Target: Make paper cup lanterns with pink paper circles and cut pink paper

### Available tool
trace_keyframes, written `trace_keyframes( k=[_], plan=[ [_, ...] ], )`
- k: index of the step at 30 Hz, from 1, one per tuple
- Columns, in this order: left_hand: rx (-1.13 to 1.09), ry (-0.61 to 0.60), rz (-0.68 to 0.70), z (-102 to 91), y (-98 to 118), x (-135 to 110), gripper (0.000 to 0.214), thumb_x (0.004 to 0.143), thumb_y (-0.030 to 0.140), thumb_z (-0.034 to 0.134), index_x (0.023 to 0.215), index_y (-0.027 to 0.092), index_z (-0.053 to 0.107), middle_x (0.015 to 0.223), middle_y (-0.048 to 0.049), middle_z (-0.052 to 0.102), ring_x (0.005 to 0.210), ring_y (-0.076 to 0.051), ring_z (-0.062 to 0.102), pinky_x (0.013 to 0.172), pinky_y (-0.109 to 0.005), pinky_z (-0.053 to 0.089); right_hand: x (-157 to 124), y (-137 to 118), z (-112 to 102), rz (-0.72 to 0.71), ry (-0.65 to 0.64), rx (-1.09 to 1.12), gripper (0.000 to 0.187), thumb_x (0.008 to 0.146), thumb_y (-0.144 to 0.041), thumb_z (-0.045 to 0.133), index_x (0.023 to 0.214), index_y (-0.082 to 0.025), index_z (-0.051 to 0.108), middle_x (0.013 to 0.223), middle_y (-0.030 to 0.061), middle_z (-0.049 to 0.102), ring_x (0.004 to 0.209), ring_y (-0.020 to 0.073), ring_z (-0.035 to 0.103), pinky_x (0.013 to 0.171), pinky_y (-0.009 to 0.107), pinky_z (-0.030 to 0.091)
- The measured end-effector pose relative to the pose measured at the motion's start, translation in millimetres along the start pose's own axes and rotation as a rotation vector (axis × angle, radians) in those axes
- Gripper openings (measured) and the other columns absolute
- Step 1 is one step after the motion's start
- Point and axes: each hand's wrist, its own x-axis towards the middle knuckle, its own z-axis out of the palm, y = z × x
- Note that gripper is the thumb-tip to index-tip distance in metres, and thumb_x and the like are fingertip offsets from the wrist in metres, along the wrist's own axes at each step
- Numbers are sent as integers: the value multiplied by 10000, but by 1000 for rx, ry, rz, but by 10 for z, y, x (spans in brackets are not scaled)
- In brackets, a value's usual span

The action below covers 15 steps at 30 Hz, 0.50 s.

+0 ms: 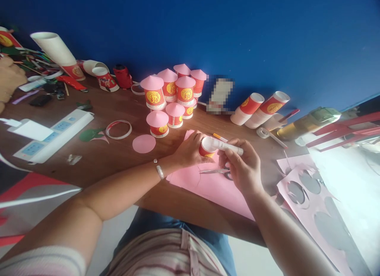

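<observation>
Left hand fingers wrap the paper cup: light, thin-walled, probably crushable; grip gently by the stiffer rim. Right hand fingers pinch a white stick.

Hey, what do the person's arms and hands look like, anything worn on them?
Both forearms are bare. A silvery bracelet sits on the left wrist, and a pink-and-white striped short sleeve covers the left upper arm. The left hand and right hand are ungloved.

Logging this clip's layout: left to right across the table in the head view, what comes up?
Power strip → tape ring → pink paper circle → left hand on red cup → right hand holding white stick → cut-out pink sheet.
</observation>
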Motion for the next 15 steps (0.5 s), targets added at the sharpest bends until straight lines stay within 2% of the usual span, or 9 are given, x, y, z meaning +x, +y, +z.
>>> trace_keyframes(
  k=[2, 5, 8, 12, 15],
  plan=[
    [-22, 59, -37, -22, 8, -10, 740, 644, 586, 944, 1169, 205, 589, 1173, -101, 658, 1129, -320, 621, 1043, -532, 501, 4, 26, -5, 52, -7, 74, 349, 864, -501, 838, 936, -233, 627, 736, -13, 704, 530, 127, 598, 498, 262, 456],
    [-94, 158, -48, -85, 26, -34, 881, 594, 650, 951, 1245, 223, 540, 1229, -105, 626, 1090, -278, 629, 943, -448, 555, -11, 57, 8, 88, -24, 136, 384, 833, -538, 854, 895, -222, 645, 665, -34, 647, 474, 107, 531, 454, 251, 410],
    [-135, 212, 90, -190, 90, -55, 883, 587, 677, 945, 1236, 231, 547, 1176, -84, 637, 978, -222, 632, 855, -386, 566, -41, 84, 17, 95, -22, 154, 361, 841, -529, 852, 892, -220, 672, 613, -60, 571, 456, 88, 465, 440, 237, 359],
    [-124, 197, 299, -305, 258, -82, 566, 775, 537, 896, 1169, 234, 624, 960, -26, 691, 754, -146, 607, 714, -313, 541, -88, 117, 6, 113, -51, 107, 373, 880, -569, 805, 977, -223, 706, 624, -51, 562, 486, 98, 472, 457, 241, 355],
    [-119, 215, 420, -314, 366, -106, 331, 874, 408, 844, 1107, 241, 681, 924, -21, 758, 717, -135, 652, 680, -284, 538, -114, 125, -15, 115, -109, 36, 419, 946, -623, 704, 1030, -213, 714, 641, -36, 570, 497, 107, 484, 473, 255, 376]
  ],
)
